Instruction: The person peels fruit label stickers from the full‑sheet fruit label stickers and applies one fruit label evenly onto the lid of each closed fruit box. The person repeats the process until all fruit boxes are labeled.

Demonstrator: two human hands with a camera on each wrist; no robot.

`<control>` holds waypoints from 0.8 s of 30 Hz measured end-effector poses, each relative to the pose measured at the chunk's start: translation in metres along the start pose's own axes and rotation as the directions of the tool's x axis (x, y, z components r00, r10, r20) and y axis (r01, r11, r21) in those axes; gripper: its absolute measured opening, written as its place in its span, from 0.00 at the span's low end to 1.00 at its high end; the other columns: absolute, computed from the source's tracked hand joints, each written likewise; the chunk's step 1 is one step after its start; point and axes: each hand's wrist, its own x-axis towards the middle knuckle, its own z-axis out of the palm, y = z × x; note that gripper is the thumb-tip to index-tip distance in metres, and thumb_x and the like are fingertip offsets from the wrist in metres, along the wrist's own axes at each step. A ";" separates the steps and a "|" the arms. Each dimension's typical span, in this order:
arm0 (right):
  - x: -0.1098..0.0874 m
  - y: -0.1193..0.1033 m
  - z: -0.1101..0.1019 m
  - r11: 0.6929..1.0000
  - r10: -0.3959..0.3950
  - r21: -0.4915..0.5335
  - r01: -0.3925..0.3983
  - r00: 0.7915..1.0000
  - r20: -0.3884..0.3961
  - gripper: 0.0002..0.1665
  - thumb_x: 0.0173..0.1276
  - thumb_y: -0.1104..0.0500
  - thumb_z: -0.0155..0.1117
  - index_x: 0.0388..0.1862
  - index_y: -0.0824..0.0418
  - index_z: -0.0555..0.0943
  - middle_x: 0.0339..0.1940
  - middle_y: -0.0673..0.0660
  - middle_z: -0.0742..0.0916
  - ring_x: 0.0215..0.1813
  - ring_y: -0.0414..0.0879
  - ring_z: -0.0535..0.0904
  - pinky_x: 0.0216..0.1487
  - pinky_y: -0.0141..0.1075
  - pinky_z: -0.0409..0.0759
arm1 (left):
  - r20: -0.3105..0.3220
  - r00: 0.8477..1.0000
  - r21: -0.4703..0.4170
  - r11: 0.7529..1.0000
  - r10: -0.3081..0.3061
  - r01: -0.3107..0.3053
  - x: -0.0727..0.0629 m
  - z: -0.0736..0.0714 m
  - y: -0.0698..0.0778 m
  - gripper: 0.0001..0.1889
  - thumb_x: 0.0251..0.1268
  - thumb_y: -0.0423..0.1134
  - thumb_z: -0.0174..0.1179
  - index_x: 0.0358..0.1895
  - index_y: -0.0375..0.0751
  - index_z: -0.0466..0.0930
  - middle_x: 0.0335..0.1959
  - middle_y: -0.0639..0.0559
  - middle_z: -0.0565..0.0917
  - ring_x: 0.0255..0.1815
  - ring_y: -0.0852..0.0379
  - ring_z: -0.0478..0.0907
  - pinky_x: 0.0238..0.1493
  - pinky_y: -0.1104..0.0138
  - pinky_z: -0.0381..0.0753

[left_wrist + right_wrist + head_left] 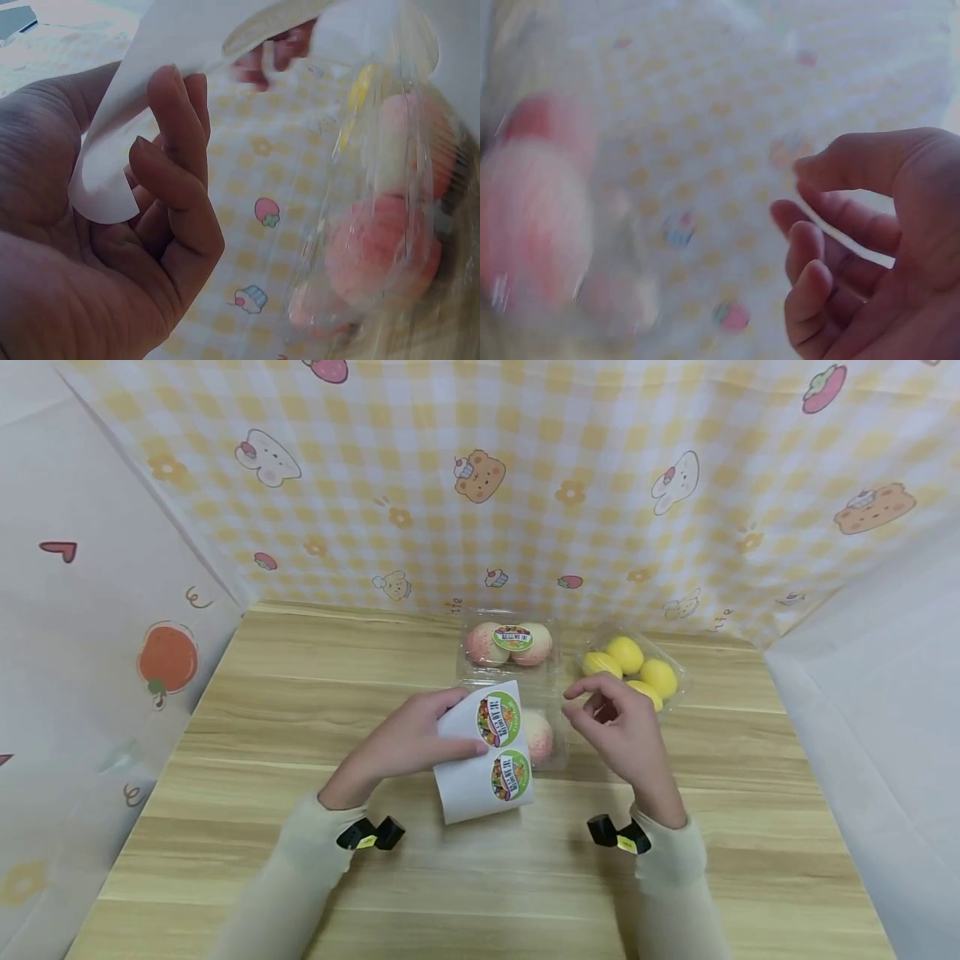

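The left hand comes in over the worktop with its forearm angled forward and inward, thumb laid across the top of a white sheet and the other fingers curled beneath, holding it lightly. The sheet sits above the front clear box, hiding part of it, and shows two round stickers along its right side. It should be very light and springy, quick to crease; in the left wrist view its end curls inside the palm. Its plain left margin seems the best hold, leaving the stickers free, and each sticker is probably best taken by its rim, as the back should be tacky. The front box, with a peach visible beside the sheet, looks slick and easily dented, as does the back clear box, which bears a label. Further right, the right hand hangs partly in front of some lemons, thumb and forefinger curved toward each other; a thin pale line shows among its fingers in the right wrist view, but whether they pinch a sticker cannot be told.
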 end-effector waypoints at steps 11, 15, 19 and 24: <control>0.012 -0.033 0.029 0.972 -0.198 0.133 0.194 0.980 0.014 0.18 0.63 0.73 0.82 0.51 0.62 0.92 0.56 0.56 0.89 0.36 0.46 0.81 0.31 0.28 0.79 | 0.005 0.999 -0.008 0.999 0.040 -0.039 0.010 0.013 0.007 0.25 0.66 0.38 0.77 0.64 0.38 0.83 0.40 0.48 0.88 0.33 0.51 0.89 0.33 0.55 0.90; 0.013 -0.034 0.033 0.974 -0.183 0.142 0.178 0.983 0.019 0.18 0.62 0.73 0.83 0.51 0.62 0.92 0.57 0.57 0.89 0.35 0.48 0.80 0.31 0.28 0.79 | 0.013 0.999 -0.028 0.999 0.046 -0.046 0.012 0.014 0.006 0.26 0.67 0.38 0.76 0.66 0.37 0.81 0.43 0.47 0.88 0.36 0.52 0.90 0.35 0.55 0.91; 0.014 -0.034 0.035 0.974 -0.182 0.143 0.177 0.983 0.019 0.18 0.62 0.73 0.83 0.50 0.63 0.92 0.56 0.56 0.90 0.35 0.49 0.80 0.31 0.28 0.79 | 0.014 0.998 -0.044 0.997 0.059 -0.058 0.012 0.015 0.004 0.27 0.68 0.37 0.76 0.68 0.38 0.80 0.47 0.45 0.87 0.39 0.51 0.89 0.37 0.56 0.91; 0.014 -0.033 0.037 0.974 -0.180 0.146 0.175 0.983 0.027 0.17 0.62 0.73 0.83 0.49 0.63 0.93 0.55 0.56 0.90 0.35 0.49 0.80 0.31 0.29 0.79 | 0.017 0.997 -0.073 0.994 0.080 -0.078 0.012 0.015 0.001 0.30 0.68 0.36 0.75 0.72 0.38 0.79 0.51 0.44 0.86 0.42 0.50 0.89 0.39 0.55 0.91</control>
